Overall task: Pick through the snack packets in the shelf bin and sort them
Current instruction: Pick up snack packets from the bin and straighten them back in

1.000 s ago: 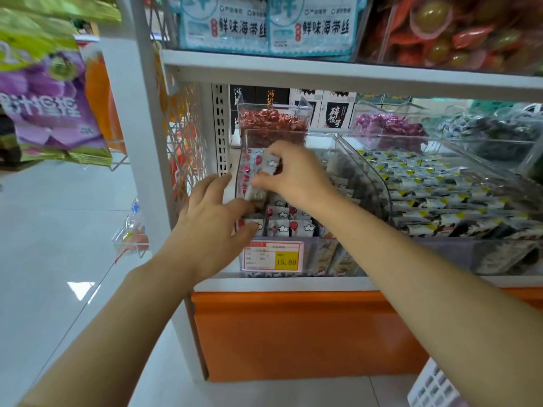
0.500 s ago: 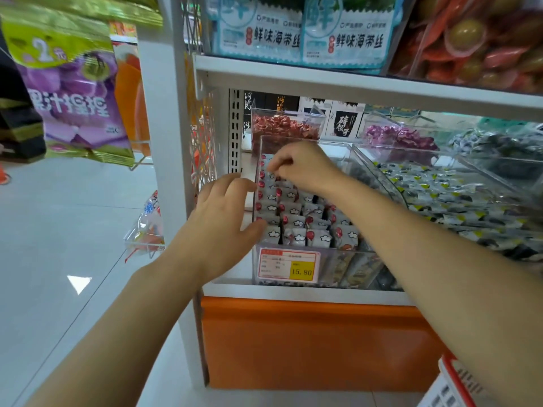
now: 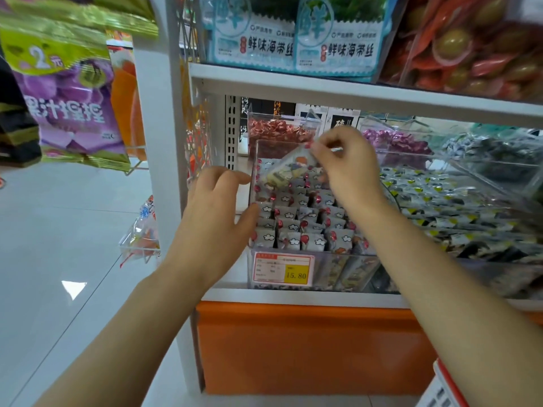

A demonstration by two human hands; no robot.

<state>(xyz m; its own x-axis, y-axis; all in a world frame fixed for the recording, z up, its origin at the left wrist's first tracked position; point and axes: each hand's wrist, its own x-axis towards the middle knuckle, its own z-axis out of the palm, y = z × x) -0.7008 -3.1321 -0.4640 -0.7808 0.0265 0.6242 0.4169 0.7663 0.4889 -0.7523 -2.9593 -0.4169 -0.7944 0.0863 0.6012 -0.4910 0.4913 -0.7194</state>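
- Starting nearest the camera, a price tag (image 3: 283,268) sits on the clear front wall of the shelf bin (image 3: 255,163), which stands on the lower shelf (image 3: 293,296).
- Behind that wall the snack packets (image 3: 293,227) stand on end in rows, their cloud-and-balloon faces toward the camera.
- The left hand (image 3: 214,212) hovers at the bin's left wall. Its fingers are loosely curled and hold nothing. The thumb tip is at the front rows, but whether it touches cannot be told.
- The right hand (image 3: 349,168) is higher and farther in, over the rear half of the bin. Its grip is a thumb-and-fingertip pinch, closed on one end of a single lifted packet (image 3: 289,170).
- That packet hangs clear of the rows and tilted. Its long axis runs from the pinched end at upper right down to the free end at lower left, with the printed face turned to the camera.
- The free end points toward the left hand, the nearer of the two to it, so that hand looks best placed to receive or steady it. The rows lie directly beneath.
- Farther back stand a tub of red sweets (image 3: 279,130) and one of purple sweets (image 3: 396,142).
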